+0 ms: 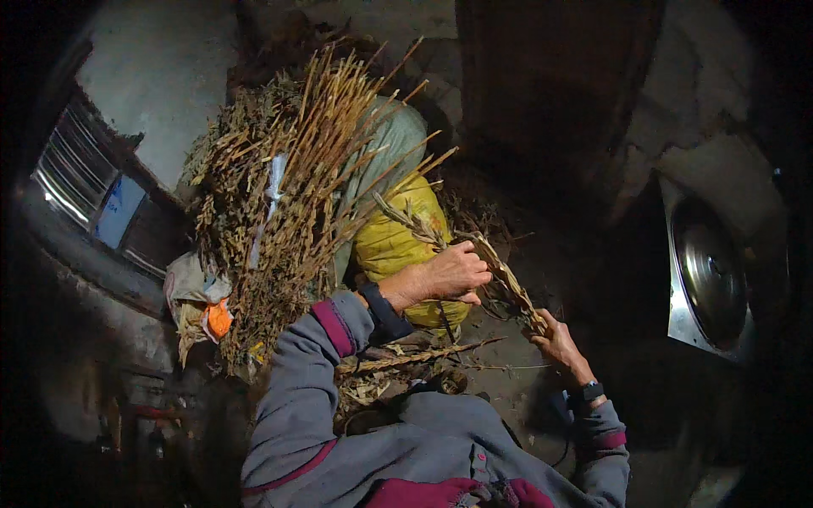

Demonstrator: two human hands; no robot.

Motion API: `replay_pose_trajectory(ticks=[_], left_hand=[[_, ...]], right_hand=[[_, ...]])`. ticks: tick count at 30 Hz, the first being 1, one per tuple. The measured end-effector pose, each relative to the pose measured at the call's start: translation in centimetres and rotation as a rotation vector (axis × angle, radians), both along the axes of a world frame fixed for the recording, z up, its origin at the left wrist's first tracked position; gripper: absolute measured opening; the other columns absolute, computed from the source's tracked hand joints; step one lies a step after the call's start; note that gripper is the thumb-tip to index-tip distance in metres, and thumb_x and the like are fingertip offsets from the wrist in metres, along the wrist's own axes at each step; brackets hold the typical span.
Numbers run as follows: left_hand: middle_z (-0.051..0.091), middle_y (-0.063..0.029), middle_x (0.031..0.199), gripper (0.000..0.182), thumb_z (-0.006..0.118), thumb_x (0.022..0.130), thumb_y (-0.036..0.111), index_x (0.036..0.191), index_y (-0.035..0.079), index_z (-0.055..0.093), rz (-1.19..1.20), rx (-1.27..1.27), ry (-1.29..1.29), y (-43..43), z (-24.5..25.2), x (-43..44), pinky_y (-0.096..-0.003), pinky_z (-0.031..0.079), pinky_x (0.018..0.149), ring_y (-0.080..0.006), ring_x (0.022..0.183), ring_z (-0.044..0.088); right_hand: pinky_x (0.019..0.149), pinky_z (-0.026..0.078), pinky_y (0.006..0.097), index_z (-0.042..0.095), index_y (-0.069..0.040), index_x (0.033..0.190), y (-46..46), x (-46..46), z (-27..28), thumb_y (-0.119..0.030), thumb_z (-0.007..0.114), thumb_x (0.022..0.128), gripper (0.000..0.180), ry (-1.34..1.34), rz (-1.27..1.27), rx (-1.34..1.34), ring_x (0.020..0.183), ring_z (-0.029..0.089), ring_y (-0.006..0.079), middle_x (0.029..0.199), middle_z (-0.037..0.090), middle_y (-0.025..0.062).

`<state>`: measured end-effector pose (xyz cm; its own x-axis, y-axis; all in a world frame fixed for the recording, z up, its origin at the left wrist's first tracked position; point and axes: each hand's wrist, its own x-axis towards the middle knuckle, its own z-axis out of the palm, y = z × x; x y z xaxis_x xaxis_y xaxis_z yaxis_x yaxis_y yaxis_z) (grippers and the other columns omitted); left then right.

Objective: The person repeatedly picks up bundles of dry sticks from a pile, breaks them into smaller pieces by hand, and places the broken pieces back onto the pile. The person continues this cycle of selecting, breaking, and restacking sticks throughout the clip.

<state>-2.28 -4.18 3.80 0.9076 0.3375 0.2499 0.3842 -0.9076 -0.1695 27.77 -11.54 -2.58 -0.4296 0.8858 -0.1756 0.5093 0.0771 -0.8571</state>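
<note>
My right hand (557, 343) grips the lower right end of a bundle of dried plant stalks (508, 282) with pods or husks. Higher up the same bundle, my left hand (454, 272) has its fingers curled at the stalks; whether it grips them is hard to tell. Beside my left hand, a dry seed-pod stalk (409, 222) points to the upper left. Behind that hand stands a stuffed yellow sack (394, 244). A large heap of dried stalks (305, 178), tied with a pale strip (275, 181), leans at the left.
A grey-green sack (397, 140) stands behind the yellow one. Loose stalks (419, 359) and dry husks (368, 387) lie near my lap. At the far right is a round metal lid (708, 273) on a metal-edged surface. A pale bag (190, 279) with an orange piece (218, 319) sits left of the heap.
</note>
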Motion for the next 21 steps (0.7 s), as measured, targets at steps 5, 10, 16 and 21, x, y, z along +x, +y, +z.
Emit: replay_pose_trajectory(ticks=[5, 10, 16, 21], left_hand=[[0.051, 0.0006, 0.064, 0.023, 0.063, 0.079, 0.037, 0.075, 0.016, 0.056, 0.266, 0.067, -0.040, -0.4, -1.1, -2.9, -0.0353, 0.040, 0.064, -0.0180, 0.066, 0.056], [0.051, -0.0038, 0.069, 0.021, 0.064, 0.079, 0.031, 0.074, 0.012, 0.058, 0.459, 0.072, -0.355, 0.0, -2.1, -4.5, -0.0344, 0.047, 0.055, -0.0206, 0.065, 0.054], [0.055, -0.0072, 0.084, 0.040, 0.062, 0.086, 0.021, 0.118, 0.007, 0.043, 0.749, -0.794, -1.258, 1.7, -3.2, -3.8, -0.0323, 0.046, 0.062, -0.0165, 0.073, 0.055], [0.022, -0.0236, 0.144, 0.086, 0.056, 0.090, 0.039, 0.145, 0.003, 0.001, 0.451, -0.833, -1.472, 0.7, -3.1, -3.4, -0.0386, 0.025, 0.108, -0.0287, 0.132, 0.030]], right_hand=[[0.056, 0.045, 0.0307, 0.053, 0.002, 0.107, -0.1, -0.1, -0.2, -0.003, 0.066, 0.078, 0.033, -0.070, 0.060, 0.092, 0.060, 0.052, 0.0168, 0.068, 0.058, 0.0138], [0.044, 0.041, 0.0264, 0.056, -0.001, 0.096, 0.0, -4.2, 2.9, -0.020, 0.062, 0.087, 0.022, 0.147, -0.011, -0.402, 0.049, 0.051, 0.0106, 0.066, 0.059, 0.0027], [0.045, 0.042, 0.0268, 0.058, -0.002, 0.093, 1.6, -12.5, 4.2, -0.030, 0.058, 0.090, 0.029, 0.345, -0.084, -0.376, 0.052, 0.054, 0.0109, 0.069, 0.062, 0.0050], [0.072, 0.045, 0.0272, 0.059, -0.004, 0.099, 4.4, -16.9, 4.0, -0.034, 0.055, 0.091, 0.031, 0.570, -0.265, -0.275, 0.075, 0.057, 0.0119, 0.088, 0.062, 0.0039]])
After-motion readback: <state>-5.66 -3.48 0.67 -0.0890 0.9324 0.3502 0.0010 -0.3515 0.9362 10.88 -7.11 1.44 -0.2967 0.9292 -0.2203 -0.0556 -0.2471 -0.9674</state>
